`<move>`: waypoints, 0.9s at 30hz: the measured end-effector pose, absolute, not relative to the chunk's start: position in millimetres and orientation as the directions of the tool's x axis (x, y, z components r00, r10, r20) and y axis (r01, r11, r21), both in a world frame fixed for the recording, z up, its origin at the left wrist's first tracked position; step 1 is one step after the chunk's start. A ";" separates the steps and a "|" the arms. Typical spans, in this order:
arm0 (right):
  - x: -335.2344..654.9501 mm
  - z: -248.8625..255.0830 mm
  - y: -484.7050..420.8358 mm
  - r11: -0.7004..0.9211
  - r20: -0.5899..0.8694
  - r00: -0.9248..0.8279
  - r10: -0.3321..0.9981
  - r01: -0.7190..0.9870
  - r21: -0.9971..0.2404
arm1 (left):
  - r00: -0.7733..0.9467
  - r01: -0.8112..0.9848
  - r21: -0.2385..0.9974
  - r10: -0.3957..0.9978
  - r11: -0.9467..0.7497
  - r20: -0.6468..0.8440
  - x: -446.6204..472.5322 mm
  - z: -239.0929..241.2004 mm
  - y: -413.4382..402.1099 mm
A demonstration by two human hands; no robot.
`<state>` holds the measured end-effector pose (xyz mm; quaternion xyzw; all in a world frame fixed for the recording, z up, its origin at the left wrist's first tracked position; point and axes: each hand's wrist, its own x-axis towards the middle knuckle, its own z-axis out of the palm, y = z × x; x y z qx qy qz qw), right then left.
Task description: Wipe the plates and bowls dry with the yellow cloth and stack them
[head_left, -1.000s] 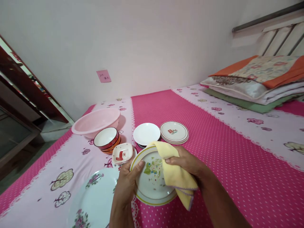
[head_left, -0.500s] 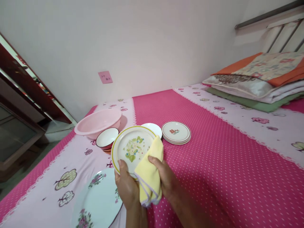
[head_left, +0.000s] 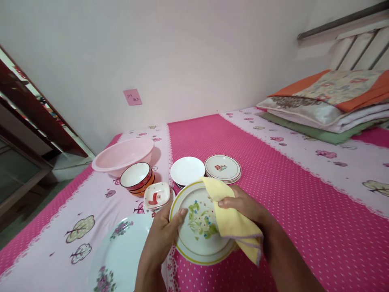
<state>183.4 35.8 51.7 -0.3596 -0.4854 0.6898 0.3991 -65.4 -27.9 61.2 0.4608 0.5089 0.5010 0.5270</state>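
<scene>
We held the yellow-rimmed plate [head_left: 199,225] tilted, just on the near side of the white dish stack [head_left: 187,170]; its far rim overlapped the stack in view, gap unreadable. Left hand [head_left: 161,233] pinched the plate's left edge, thumb on its face. Right hand [head_left: 244,202] pinched the yellow cloth [head_left: 235,223] over the right edge. Left of the stack: square dish [head_left: 157,194], then bowls [head_left: 136,177]; floral platter [head_left: 126,251] near-left. Right: red-ringed plates [head_left: 223,167] just beside it, beyond them our widest stretch, dotted bedspread [head_left: 288,194].
</scene>
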 end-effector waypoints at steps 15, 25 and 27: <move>126.4 25.6 37.5 -0.260 -0.114 -0.386 0.915 -0.349 -0.900 | -0.668 -0.334 0.937 0.727 -0.100 -0.160 -40.7 55.1 -16.8; 86.0 14.9 17.2 -0.363 -0.071 -0.563 0.824 -0.427 -0.828 | -0.860 -0.135 0.987 0.506 -0.087 -0.073 -14.0 56.8 -22.5; 93.1 16.5 19.8 -0.334 -0.060 -0.543 0.838 -0.422 -0.843 | -0.842 -0.161 0.980 0.534 -0.120 -0.073 -8.1 56.6 -20.8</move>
